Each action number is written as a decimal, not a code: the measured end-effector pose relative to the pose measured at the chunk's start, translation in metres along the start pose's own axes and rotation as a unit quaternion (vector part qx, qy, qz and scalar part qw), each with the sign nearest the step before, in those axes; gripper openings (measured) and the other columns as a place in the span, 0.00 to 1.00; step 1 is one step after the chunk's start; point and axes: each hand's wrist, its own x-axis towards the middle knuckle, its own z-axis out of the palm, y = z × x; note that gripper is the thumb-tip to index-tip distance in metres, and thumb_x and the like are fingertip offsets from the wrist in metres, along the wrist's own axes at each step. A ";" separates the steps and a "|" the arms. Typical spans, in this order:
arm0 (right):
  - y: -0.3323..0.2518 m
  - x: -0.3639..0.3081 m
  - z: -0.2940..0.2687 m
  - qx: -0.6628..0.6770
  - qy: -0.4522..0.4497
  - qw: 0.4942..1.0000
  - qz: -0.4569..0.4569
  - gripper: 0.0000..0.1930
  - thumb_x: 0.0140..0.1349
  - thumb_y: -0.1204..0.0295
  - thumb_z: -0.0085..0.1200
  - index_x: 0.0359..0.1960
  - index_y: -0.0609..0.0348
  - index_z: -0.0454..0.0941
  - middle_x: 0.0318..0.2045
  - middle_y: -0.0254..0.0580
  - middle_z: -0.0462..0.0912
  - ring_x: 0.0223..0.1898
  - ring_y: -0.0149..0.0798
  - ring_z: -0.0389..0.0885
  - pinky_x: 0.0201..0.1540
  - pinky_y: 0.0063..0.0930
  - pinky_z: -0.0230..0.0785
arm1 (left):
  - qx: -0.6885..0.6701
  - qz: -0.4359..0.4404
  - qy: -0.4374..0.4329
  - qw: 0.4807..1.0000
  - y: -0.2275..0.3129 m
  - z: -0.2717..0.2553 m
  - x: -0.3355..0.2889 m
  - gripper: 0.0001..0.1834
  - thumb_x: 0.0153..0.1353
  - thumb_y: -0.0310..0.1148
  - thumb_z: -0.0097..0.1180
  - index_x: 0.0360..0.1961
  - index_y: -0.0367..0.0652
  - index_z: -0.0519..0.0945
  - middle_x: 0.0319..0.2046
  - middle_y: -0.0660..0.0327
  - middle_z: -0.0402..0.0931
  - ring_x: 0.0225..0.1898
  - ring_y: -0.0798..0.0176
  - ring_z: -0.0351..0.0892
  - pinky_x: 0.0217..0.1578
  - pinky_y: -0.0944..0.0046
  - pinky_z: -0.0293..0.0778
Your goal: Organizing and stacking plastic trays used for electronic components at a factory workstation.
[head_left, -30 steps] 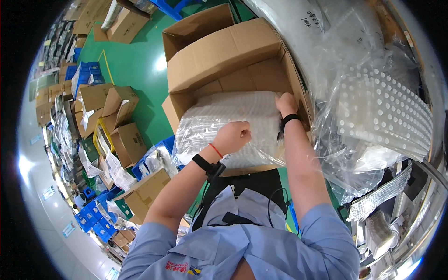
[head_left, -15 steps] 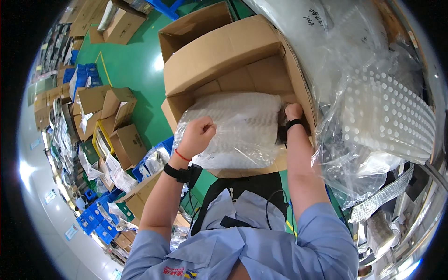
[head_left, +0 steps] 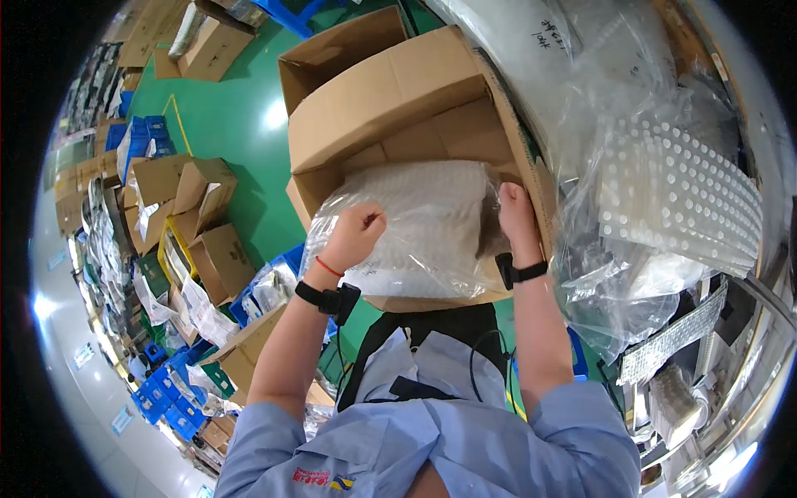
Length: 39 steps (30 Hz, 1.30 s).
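A clear plastic bag (head_left: 423, 220) of whitish, ridged sheet material lies in the open cardboard box (head_left: 382, 104) before me. My left hand (head_left: 357, 234) is closed in a fist over the bag's left part; what its fingers hold, if anything, is hidden. At the bag's right edge, beside the box's right wall, is my right hand (head_left: 516, 217). Its fingers are curled with the thumb uppermost, and their tips are out of sight. Loose film and a darker gap show between the bag's bulk and that hand.
Large bags of clear plastic (head_left: 598, 66) and a dotted plastic sheet (head_left: 681, 195) crowd the right side. Several cardboard boxes (head_left: 220, 261) and blue bins (head_left: 170, 394) stand on the left. Green floor (head_left: 241, 112) shows beyond, with a blue stool (head_left: 295, 15) at the far edge.
My right hand has drawn back out of the box's right side and turned, its thumb now uppermost. The bag's right part has shifted slightly. My left hand stays nearly still.
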 end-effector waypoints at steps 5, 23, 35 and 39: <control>-0.013 -0.058 -0.025 -0.127 -0.029 0.950 -0.285 0.19 0.67 0.68 0.48 0.55 0.66 0.69 0.51 0.58 0.76 0.54 0.54 0.73 0.58 0.38 0.63 | 0.018 0.005 -0.012 1.000 0.016 0.020 0.007 0.09 0.61 0.32 0.53 0.30 0.35 0.75 0.22 0.52 0.72 0.24 0.62 0.71 0.28 0.62 0.67; -0.035 -0.176 -0.110 -0.177 -0.019 0.945 -0.274 0.19 0.64 0.65 0.53 0.53 0.60 0.71 0.48 0.52 0.79 0.47 0.50 0.79 0.51 0.37 0.71 | 0.078 -0.007 -0.030 0.997 0.025 0.066 0.005 0.13 0.61 0.39 0.53 0.33 0.38 0.77 0.27 0.49 0.78 0.32 0.45 0.79 0.34 0.54 0.73; 0.017 -0.177 -0.082 -0.026 -0.229 0.960 -0.160 0.13 0.66 0.66 0.49 0.44 0.64 0.74 0.31 0.47 0.81 0.32 0.43 0.81 0.36 0.33 0.72 | 0.111 -0.026 -0.019 0.993 0.037 0.068 -0.013 0.19 0.62 0.40 0.53 0.49 0.38 0.75 0.33 0.50 0.80 0.36 0.46 0.79 0.40 0.54 0.73; 0.017 -0.161 -0.087 0.021 -0.213 0.977 0.005 0.10 0.67 0.70 0.46 0.44 0.62 0.73 0.30 0.46 0.80 0.33 0.43 0.80 0.38 0.34 0.72 | 0.074 -0.002 0.007 0.997 0.035 0.065 -0.032 0.20 0.60 0.40 0.54 0.49 0.38 0.75 0.34 0.50 0.80 0.35 0.46 0.80 0.39 0.54 0.74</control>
